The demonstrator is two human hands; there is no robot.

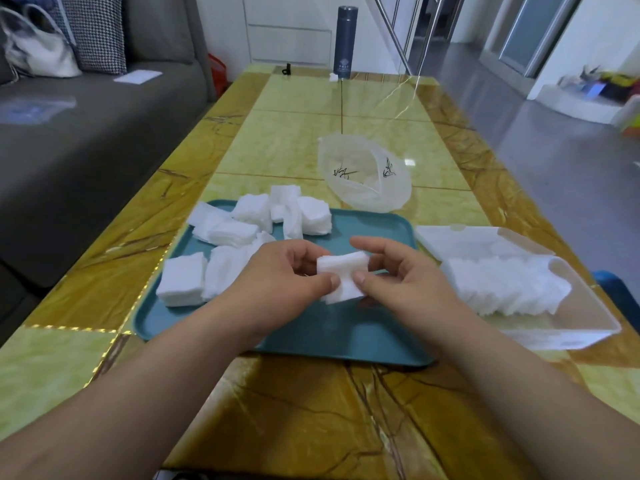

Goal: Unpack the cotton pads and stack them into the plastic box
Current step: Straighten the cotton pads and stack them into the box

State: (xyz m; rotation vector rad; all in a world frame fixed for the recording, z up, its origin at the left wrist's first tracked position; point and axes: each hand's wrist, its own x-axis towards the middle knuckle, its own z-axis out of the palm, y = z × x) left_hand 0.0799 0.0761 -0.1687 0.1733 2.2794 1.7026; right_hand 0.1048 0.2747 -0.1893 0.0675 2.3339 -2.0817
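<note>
Head view, near to far. Above rectangular teal plastic tray (346, 336) on yellow-green marbled counter (294, 427): small stack of white square cotton pads (341, 277), pinched from both sides. Left hand (284, 275): thumb and curled fingers (304, 251) closed on the stack's left edge. Right hand (398, 277): thumb in front, fingers behind, closed on the right edge. Stack uneven, layers offset.

Just right of tray: clear rectangular plastic box (588, 329), lid open behind, row of pads (502, 285) already standing inside, unfilled space toward the near end. On tray's far-left half: loose heaps of white pads (242, 230), some overhanging the rim. Beyond tray: crumpled translucent plastic bag (367, 183), mouth open, contents unclear. At far end: dark blue cylindrical flask (346, 43).

Probable faults from here:
- Loosened pinch during transfer to box: offset layers likely to fan out or drop.
- Insertion at an angle: likely to topple the standing row.
- Left forearm brushing the overhanging heaps: likely to push pads onto the counter.
</note>
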